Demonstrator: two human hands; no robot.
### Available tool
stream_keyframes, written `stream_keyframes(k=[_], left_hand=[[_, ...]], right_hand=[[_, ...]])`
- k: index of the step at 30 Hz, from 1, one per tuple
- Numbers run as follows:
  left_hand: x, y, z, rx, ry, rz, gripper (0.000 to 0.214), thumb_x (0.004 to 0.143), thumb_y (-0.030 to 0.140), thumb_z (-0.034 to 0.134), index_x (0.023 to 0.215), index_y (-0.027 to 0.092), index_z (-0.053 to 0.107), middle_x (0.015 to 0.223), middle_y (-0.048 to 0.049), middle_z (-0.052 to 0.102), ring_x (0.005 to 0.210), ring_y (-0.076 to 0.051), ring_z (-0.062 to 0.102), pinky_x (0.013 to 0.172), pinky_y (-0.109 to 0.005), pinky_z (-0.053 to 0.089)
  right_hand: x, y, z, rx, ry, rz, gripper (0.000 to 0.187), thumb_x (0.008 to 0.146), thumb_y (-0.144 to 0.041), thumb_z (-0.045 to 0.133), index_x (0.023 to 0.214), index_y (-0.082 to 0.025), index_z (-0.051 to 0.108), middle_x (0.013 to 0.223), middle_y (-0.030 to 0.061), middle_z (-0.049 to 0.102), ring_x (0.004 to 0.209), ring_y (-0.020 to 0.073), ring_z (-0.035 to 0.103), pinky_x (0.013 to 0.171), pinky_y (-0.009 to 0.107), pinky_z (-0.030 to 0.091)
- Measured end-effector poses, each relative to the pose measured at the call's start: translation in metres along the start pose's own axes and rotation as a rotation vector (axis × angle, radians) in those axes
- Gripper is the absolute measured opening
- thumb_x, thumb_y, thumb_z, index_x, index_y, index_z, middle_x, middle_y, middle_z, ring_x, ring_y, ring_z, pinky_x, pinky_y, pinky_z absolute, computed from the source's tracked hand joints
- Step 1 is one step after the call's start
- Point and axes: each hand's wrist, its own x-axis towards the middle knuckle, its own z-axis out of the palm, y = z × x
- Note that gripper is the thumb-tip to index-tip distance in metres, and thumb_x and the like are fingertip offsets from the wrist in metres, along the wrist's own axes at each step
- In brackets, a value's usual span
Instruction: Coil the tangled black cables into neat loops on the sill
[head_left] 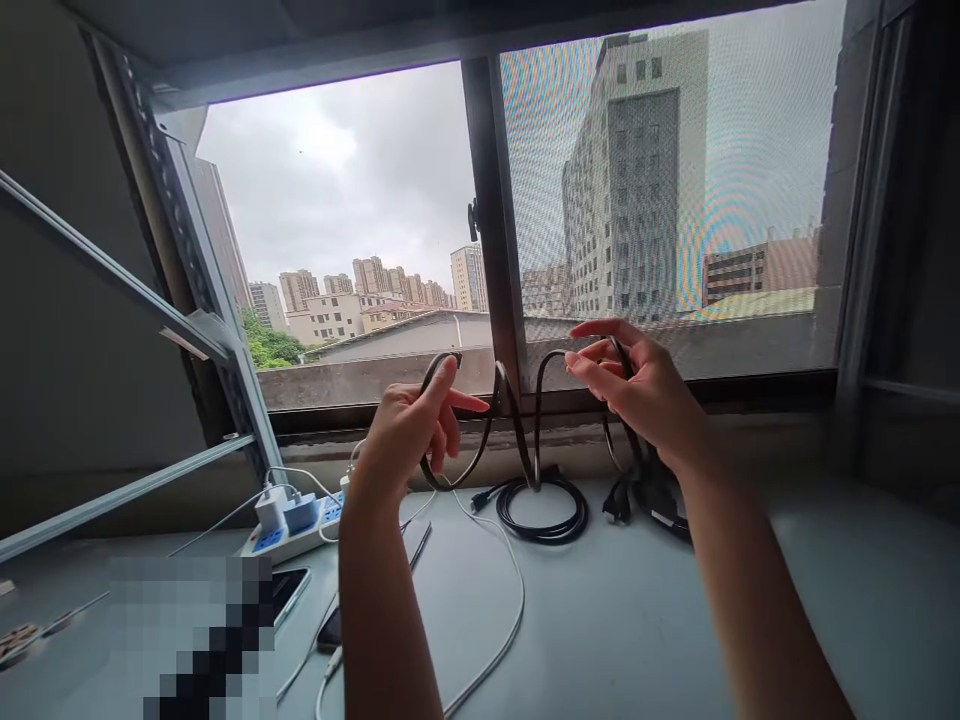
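A black cable [519,418] hangs in loose bends between my two hands, above the table and in front of the window. My left hand [420,415] pinches one part of it between thumb and fingers, with the index finger stretched to the right. Higher up on the right, my right hand [637,385] grips another part, thumb and fingers closed round it. Below the hands a coiled black cable [542,510] lies on the table. A black plug [617,502] and more dark cable rest beside it, partly hidden behind my right forearm.
A white power strip [292,540] with plugged-in chargers [300,510] lies at the left. A phone [291,592] and a white cable [517,610] lie on the grey table [600,630]. Metal frame bars [127,500] stand at the left; a window [491,230] is behind.
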Motion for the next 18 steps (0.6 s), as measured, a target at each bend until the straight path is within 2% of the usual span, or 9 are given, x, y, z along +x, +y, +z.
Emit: stream_keyframes(k=[2, 5, 8, 10, 14, 18], left_hand=[[0.000, 0.003, 0.007, -0.008, -0.034, 0.019, 0.049, 0.084, 0.053, 0.052, 0.056, 0.016, 0.069, 0.035, -0.0013, 0.051, 0.026, -0.007, 0.040, 0.035, -0.022, 0.029], [-0.001, 0.007, 0.019, -0.043, -0.071, 0.070, 0.050, 0.084, 0.054, 0.053, 0.058, 0.016, 0.070, 0.036, -0.0019, 0.052, 0.026, -0.007, 0.041, 0.035, -0.022, 0.030], [-0.002, 0.009, 0.029, -0.078, -0.091, 0.099, 0.050, 0.086, 0.055, 0.051, 0.068, 0.015, 0.074, 0.035, -0.0016, 0.052, 0.026, -0.007, 0.040, 0.034, -0.022, 0.028], [-0.002, 0.010, 0.034, -0.087, -0.065, 0.136, 0.052, 0.087, 0.057, 0.048, 0.069, 0.015, 0.075, 0.034, -0.0011, 0.052, 0.025, -0.007, 0.040, 0.033, -0.021, 0.028], [0.001, 0.011, 0.041, -0.081, 0.113, 0.256, 0.058, 0.089, 0.056, 0.045, 0.054, 0.016, 0.070, 0.029, 0.0008, 0.046, 0.025, -0.006, 0.038, 0.034, -0.020, 0.030], [0.001, 0.013, 0.043, -0.132, 0.340, 0.349, 0.063, 0.089, 0.056, 0.044, 0.043, 0.018, 0.063, 0.024, 0.0026, 0.036, 0.023, -0.005, 0.032, 0.033, -0.020, 0.028]], right_hand=[[0.000, 0.000, 0.005, -0.037, -0.032, -0.048, 0.026, 0.077, -0.037, 0.068, 0.099, -0.023, 0.063, 0.075, -0.0027, 0.057, 0.057, 0.0052, 0.049, 0.046, 0.016, 0.038], [-0.002, 0.000, 0.013, -0.032, -0.084, -0.047, 0.028, 0.081, -0.040, 0.064, 0.104, -0.024, 0.061, 0.082, -0.0007, 0.060, 0.060, 0.0077, 0.058, 0.045, 0.016, 0.044], [-0.005, -0.002, 0.022, 0.032, -0.084, 0.037, 0.033, 0.083, -0.043, 0.059, 0.109, -0.023, 0.058, 0.091, 0.0031, 0.060, 0.062, 0.0127, 0.064, 0.038, 0.019, 0.048], [-0.007, -0.003, 0.027, 0.066, -0.077, 0.099, 0.041, 0.079, -0.045, 0.063, 0.113, -0.024, 0.055, 0.098, 0.0051, 0.060, 0.064, 0.0152, 0.066, 0.037, 0.022, 0.051], [-0.009, -0.004, 0.028, 0.064, -0.112, 0.148, 0.062, 0.066, -0.038, 0.076, 0.122, -0.028, 0.050, 0.108, 0.0061, 0.057, 0.069, 0.0167, 0.068, 0.043, 0.025, 0.057], [-0.007, -0.001, 0.023, 0.031, -0.090, 0.160, 0.052, 0.072, -0.022, 0.068, 0.120, -0.027, 0.050, 0.110, 0.0052, 0.056, 0.069, 0.0143, 0.068, 0.049, 0.024, 0.058]])
